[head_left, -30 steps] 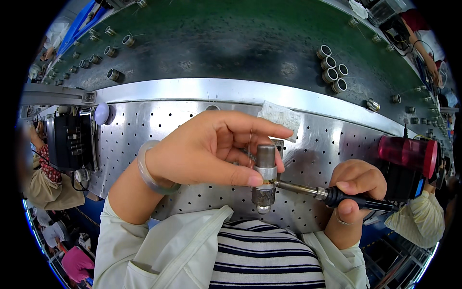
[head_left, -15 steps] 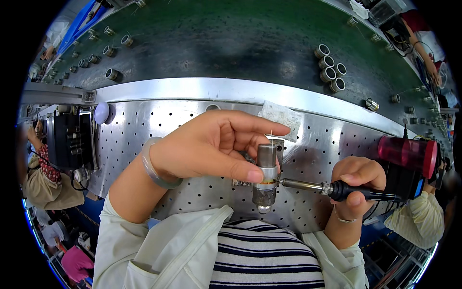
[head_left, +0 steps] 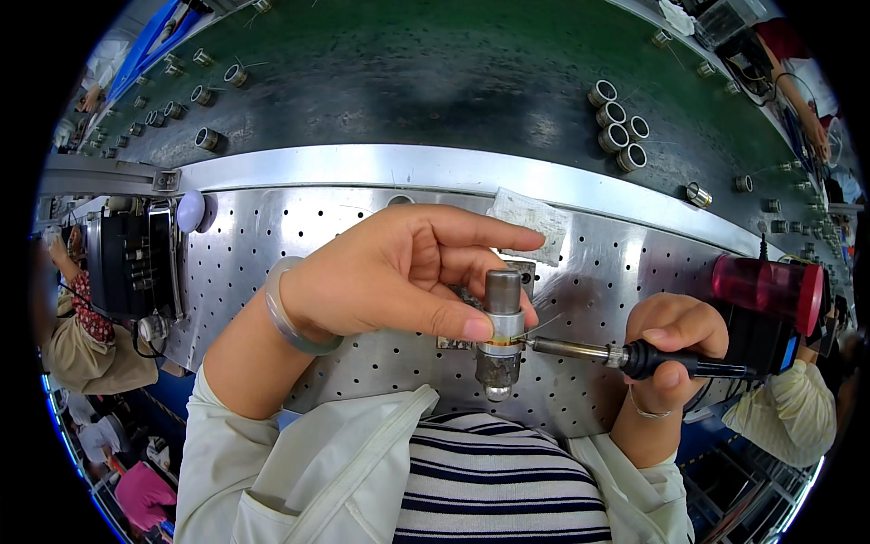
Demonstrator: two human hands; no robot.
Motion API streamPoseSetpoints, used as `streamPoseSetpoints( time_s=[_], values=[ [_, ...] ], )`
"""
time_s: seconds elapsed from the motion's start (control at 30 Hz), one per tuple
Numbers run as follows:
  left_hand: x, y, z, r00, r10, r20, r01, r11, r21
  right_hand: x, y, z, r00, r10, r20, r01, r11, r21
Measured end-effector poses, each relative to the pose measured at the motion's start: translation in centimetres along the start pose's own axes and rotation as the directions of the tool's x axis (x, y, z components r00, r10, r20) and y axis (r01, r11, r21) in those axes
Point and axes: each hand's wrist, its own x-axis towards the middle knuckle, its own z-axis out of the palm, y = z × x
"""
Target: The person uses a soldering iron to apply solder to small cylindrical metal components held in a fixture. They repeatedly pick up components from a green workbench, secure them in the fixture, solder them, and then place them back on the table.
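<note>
A soldering iron (head_left: 575, 349) lies level in my right hand (head_left: 680, 335), the thumb and fingers closed on its black handle. Its tip points left and reaches the side of a silver metal ring (head_left: 509, 326) with a yellowish band at its lower edge. This ring sits around a dark metal post (head_left: 503, 290) with a rounded bright end (head_left: 497, 394). My left hand (head_left: 390, 272) pinches the ring between thumb and fingers, its index finger stretched out above. A thin wire (head_left: 546, 325) sticks out from the ring to the right. The fingers behind the post are partly hidden.
A perforated metal plate (head_left: 263, 272) lies under my hands, with a whitish pad (head_left: 535, 222) on it. Beyond a metal rail (head_left: 435, 168), several metal rings (head_left: 613, 137) stand on a green belt (head_left: 408, 82). A red cylinder (head_left: 766, 290) is at right, a purple ball (head_left: 191, 212) at left.
The thin wire, upright beside the post before, now slants out to the right. The rings on the belt have shifted slightly left. The soldering iron has hardly moved.
</note>
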Motion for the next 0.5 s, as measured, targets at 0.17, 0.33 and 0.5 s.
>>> streamPoseSetpoints(
  time_s=[0.17,0.33,0.5],
  values=[
    [0.06,0.05,0.11,1.000,0.003,-0.001,-0.003,1.000,-0.012,0.07,0.02,-0.16,0.999,0.004,0.036,-0.003,0.999,-0.034],
    [0.17,0.00,0.11,1.000,0.003,-0.001,-0.003,1.000,-0.006,-0.01,0.01,-0.51,0.998,-0.001,0.063,0.004,0.999,-0.051],
    [0.24,-0.04,0.18,1.000,0.010,0.004,-0.010,1.000,-0.010,0.04,-0.13,-0.53,0.996,-0.011,0.085,0.016,0.998,-0.056]
  ],
)
